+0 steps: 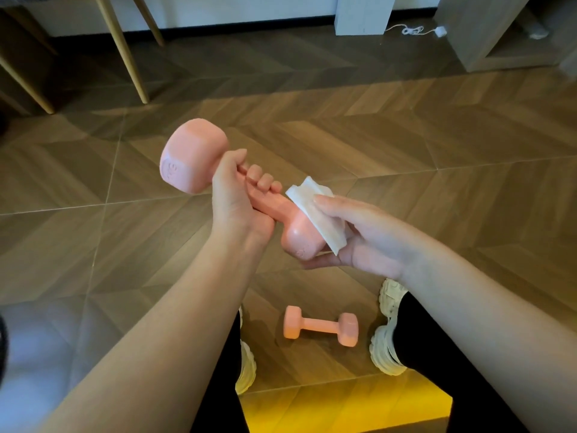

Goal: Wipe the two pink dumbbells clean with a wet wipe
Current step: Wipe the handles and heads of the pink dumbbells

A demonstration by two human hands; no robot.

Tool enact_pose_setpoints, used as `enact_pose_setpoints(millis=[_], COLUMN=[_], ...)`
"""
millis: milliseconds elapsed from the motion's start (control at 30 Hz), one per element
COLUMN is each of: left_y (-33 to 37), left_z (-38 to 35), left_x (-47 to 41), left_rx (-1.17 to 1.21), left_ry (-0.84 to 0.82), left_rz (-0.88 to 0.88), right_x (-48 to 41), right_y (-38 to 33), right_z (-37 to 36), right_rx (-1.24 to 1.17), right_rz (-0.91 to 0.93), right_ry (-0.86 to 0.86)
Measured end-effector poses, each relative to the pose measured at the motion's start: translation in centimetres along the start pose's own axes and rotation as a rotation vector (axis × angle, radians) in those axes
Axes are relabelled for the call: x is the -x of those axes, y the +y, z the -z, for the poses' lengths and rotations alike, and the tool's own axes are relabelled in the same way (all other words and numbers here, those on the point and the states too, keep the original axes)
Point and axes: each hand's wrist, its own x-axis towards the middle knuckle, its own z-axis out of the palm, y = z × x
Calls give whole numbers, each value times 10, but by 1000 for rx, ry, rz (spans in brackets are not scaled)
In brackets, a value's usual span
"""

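Note:
My left hand (232, 195) grips the handle of a pink dumbbell (190, 160), holding it up at a slant with one head at the upper left and the other at the lower right. My right hand (359, 235) cups that lower head and holds a folded white wet wipe (315, 210) against its side, thumb underneath. A second pink dumbbell (321, 326) lies on the wooden floor between my feet.
My white shoes (387, 339) stand on either side of the floor dumbbell. Wooden furniture legs (125, 51) rise at the upper left. A white post (362, 14) and a white cable (412, 30) are at the back. A yellow surface (343, 410) shows at the bottom.

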Motion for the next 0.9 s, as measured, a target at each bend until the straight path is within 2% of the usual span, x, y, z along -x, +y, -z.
enact_pose_setpoints(millis=[167,367,500,633,767,900], left_y=[-9,2,-1,3,4,6], left_z=[-5,-8,-5,-7,-6,-5], left_x=[-5,-9,-4,-4,-5,-5], left_rx=[-3,-22,-61,-29,17,-4], left_ry=[122,90,91,102,116,64], left_rz=[-15,-43,-56,-50,-58,-33], right_x=[-6,-3,-8,-9,-11,-1], right_y=[11,4,12,13,12,-16], right_z=[-3,-4,-11,-14,-8,16], right_rx=[201,107,169,98,-4,-3], right_rz=[123,139,97,140,90,-2], right_ry=[171,86,163,216,164,-46])
